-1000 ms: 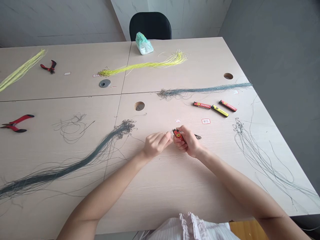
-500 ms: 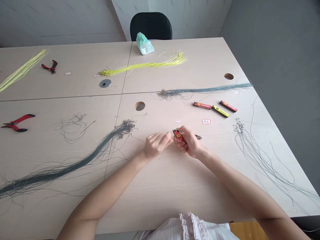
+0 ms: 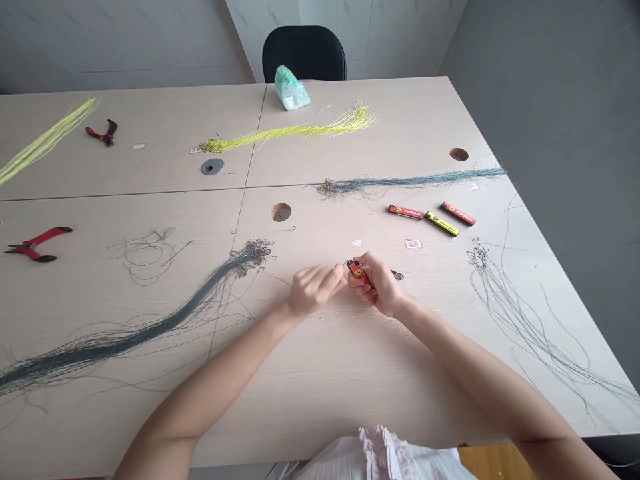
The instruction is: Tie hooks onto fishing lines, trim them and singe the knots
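Observation:
A red lighter (image 3: 359,271) is gripped in my right hand (image 3: 380,285), its top end pointing toward my left hand. The thumb lies near the lighter's top. My left hand (image 3: 317,288) is closed in a pinch right beside it; a thin dark tip like a fish hook (image 3: 345,263) shows at its fingertips, mostly hidden. A dark looped metal end (image 3: 398,275) sticks out behind my right hand; I cannot tell whether it is held. To the left lies a bundle of dark green hooked lines (image 3: 200,297), the hooks nearest my left hand.
Two red lighters (image 3: 406,212) and a yellow one (image 3: 442,224) lie beyond my right hand. A smaller hooked-line bundle (image 3: 520,313) is at right, a blue-grey bundle (image 3: 410,181) and a yellow bundle (image 3: 295,131) farther back. Red-handled pliers (image 3: 37,245) rest at left.
Both hands hold almost the same position, with the lighter still beside the left fingertips. The whole view has shifted very slightly.

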`<state>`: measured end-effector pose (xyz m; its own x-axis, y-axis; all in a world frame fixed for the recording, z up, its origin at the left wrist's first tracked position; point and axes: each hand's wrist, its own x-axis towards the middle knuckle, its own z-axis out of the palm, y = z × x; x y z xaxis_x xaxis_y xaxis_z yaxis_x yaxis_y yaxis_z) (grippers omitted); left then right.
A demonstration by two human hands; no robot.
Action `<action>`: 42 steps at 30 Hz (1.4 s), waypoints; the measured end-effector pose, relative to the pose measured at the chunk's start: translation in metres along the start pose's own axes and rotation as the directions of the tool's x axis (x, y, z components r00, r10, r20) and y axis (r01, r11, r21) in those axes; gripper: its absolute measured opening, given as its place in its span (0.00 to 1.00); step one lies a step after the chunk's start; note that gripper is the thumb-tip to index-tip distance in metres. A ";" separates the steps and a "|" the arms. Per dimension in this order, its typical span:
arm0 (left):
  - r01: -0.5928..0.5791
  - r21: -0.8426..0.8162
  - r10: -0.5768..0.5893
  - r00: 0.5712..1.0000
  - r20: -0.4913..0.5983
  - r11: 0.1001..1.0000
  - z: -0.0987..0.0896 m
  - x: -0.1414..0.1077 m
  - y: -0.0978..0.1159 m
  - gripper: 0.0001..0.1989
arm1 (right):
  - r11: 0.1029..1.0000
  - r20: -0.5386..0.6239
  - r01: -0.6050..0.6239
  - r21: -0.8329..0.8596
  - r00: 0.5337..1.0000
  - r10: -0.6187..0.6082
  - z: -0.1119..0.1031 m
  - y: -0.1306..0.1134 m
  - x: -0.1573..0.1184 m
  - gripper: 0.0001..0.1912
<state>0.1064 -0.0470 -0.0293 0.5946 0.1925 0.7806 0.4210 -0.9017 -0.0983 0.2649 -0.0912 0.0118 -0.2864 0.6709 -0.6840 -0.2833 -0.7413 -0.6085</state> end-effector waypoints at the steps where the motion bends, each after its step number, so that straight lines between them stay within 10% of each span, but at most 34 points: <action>1: -0.001 0.001 0.001 1.000 -0.001 1.000 0.000 0.000 0.000 0.04 | 1.000 0.002 0.001 0.000 1.000 -0.001 0.000 0.000 0.000 0.19; 42: -0.010 -0.009 0.010 1.000 -0.018 1.000 0.000 0.000 0.000 0.04 | 1.000 0.027 0.014 -0.009 1.000 -0.014 -0.003 0.003 0.001 0.19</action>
<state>0.1063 -0.0468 -0.0295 0.5862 0.1769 0.7906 0.4091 -0.9070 -0.1004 0.2667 -0.0931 0.0084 -0.3069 0.6815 -0.6643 -0.2788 -0.7318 -0.6219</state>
